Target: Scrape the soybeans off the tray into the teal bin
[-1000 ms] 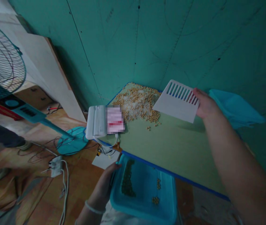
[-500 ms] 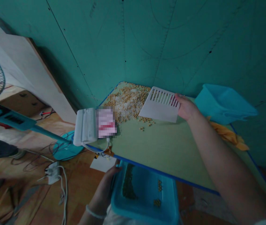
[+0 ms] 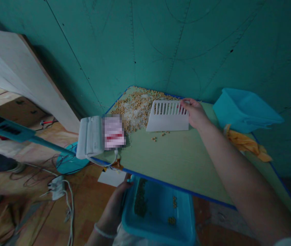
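The fingers of the right hand (image 3: pixel 195 113) are closed on the slotted end of a white scraper (image 3: pixel 168 123), pinching its corner, with the plain long edge facing the wearer; whether that edge touches the desk (image 3: pixel 194 155) cannot be told. The left hand (image 3: pixel 116 195) grips the side rim of a blue tub (image 3: pixel 158 208), thumb over the top, its other fingers mostly hidden. The scraper sits at the right flank of a spread of yellow beans (image 3: pixel 120 107) mixed with clear white pieces (image 3: pixel 135 114), and a few stray beans (image 3: pixel 154 139) lie just in front of it

For good control, I would set the long edge flat and low, draw in short strokes so that round beans don't roll past the ends, and keep the tub level, tucked close under the desk's near edge. Inside it, dark grains lie along the left and two small bean clusters on the right

The near middle and right of the desk offer open room for a stroke. Tighter bounds are the white device (image 3: pixel 90 137) with its cable (image 3: pixel 111 164) on the left, the green wall (image 3: pixel 161 51) behind, and the blue bin (image 3: pixel 248 112) and orange cloth (image 3: pixel 248 145) on the right
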Demonstrator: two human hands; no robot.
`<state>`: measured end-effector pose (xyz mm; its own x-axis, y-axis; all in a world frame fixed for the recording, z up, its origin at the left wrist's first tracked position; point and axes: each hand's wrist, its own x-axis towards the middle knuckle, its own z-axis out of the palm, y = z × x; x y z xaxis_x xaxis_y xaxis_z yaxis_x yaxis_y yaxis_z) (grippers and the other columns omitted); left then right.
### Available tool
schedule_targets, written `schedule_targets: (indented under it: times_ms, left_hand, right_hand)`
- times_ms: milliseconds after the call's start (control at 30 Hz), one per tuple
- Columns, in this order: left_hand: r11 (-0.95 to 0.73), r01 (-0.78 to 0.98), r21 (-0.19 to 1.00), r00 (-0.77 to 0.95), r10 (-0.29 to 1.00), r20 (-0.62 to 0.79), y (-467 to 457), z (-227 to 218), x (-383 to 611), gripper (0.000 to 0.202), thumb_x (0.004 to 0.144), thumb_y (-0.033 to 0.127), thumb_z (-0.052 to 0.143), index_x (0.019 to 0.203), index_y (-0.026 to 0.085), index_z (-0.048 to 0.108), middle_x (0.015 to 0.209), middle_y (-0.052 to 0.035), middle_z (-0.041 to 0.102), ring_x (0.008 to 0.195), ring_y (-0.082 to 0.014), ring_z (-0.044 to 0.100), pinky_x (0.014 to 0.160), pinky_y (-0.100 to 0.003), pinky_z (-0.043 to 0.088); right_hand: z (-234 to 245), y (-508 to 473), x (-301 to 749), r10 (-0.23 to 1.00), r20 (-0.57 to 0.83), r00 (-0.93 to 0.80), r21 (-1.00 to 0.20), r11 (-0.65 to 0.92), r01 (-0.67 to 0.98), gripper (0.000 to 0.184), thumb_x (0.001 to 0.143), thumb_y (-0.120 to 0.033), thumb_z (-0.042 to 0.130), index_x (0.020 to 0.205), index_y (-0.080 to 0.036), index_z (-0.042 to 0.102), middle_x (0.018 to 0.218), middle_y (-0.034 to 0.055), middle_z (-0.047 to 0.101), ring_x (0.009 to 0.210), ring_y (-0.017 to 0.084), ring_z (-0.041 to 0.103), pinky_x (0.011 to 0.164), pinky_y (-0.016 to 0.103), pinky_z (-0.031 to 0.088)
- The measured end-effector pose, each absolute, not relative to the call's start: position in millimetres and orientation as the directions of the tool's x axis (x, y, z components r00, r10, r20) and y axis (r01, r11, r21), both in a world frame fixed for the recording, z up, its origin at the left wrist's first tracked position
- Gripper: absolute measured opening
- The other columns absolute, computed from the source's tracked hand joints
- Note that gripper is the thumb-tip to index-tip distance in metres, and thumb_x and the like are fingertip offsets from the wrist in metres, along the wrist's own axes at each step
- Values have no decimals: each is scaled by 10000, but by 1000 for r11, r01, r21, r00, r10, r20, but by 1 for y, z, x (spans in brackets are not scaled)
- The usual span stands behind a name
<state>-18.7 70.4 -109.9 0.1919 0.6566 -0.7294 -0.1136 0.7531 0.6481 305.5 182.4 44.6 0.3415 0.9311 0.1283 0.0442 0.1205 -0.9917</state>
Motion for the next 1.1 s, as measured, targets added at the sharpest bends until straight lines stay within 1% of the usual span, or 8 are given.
schedule_targets:
  times_ms: [133, 233, 400, 467, 633, 800, 900, 1100]
  left_hand:
    - [745, -105, 659, 110, 667, -737, 69, -110, -13, 377, 459, -51, 512, 720, 207, 595, 463, -6, 612, 1118, -317, 420, 899, -380, 388]
    - [738, -117, 665, 85, 675, -733, 69, -109, -11, 407, 451, -48, 515, 758, 206, 598, 580, -30, 659, 1163, -316, 368, 919, -379, 371]
    - [759, -109, 641, 93, 650, -754, 70, -105, -10, 420, 480, -50, 486, 778, 217, 616, 440, 8, 593, 1037, -340, 489, 862, -432, 408]
    - [764, -100, 637, 94, 645, -759, 70, -102, -10, 423, 494, -46, 480, 794, 218, 618, 431, 12, 588, 1002, -333, 516, 844, -429, 420]
    - [760, -87, 644, 128, 649, -750, 68, -92, -8, 388, 484, -34, 513, 774, 198, 627, 465, -11, 617, 1034, -315, 497, 862, -367, 413]
    - [759, -66, 648, 177, 648, -741, 69, -82, -6, 359, 465, -45, 505, 672, 222, 629, 412, 12, 593, 1003, -325, 508, 869, -409, 394]
    - [758, -51, 651, 182, 648, -740, 71, -78, -4, 341, 466, -51, 502, 631, 225, 616, 399, 17, 588, 996, -321, 516, 867, -399, 395]
    - [761, -48, 647, 167, 645, -746, 71, -76, 1, 372, 484, -51, 485, 703, 216, 623, 404, 22, 594, 1014, -312, 512, 856, -382, 410]
  right_hand:
    - [43, 182, 304, 941, 121, 315, -992, 104, 70, 268, 575, -409, 627, 736, -251, 482, 686, -16, 552, 662, 152, 521, 602, 298, 380]
    - [43, 181, 301, 944, 95, 316, -995, 79, 63, 249, 582, -388, 624, 736, -246, 490, 662, -19, 547, 646, 150, 521, 600, 299, 386]
    - [43, 179, 295, 955, 19, 297, -999, 31, -34, 207, 569, -313, 637, 702, -231, 502, 611, -33, 547, 560, 125, 510, 589, 289, 409]
    - [42, 178, 293, 955, -12, 297, -999, 4, -51, 197, 568, -296, 637, 698, -228, 504, 607, -33, 552, 546, 122, 507, 578, 285, 413]
    - [38, 175, 290, 945, -83, 316, -997, -78, -28, 196, 571, -305, 632, 695, -231, 500, 594, -30, 549, 522, 128, 507, 538, 287, 417]
    - [32, 170, 288, 936, -84, 343, -996, -84, -14, 249, 550, -341, 647, 699, -225, 485, 573, -37, 533, 501, 127, 504, 514, 281, 406]
    - [31, 164, 287, 929, -79, 361, -997, -80, -11, 262, 550, -351, 645, 710, -226, 480, 575, -43, 532, 492, 118, 497, 508, 269, 400]
    - [29, 141, 285, 921, -76, 381, -997, -83, 2, 267, 554, -362, 637, 711, -226, 469, 558, -55, 516, 468, 106, 471, 485, 251, 380]
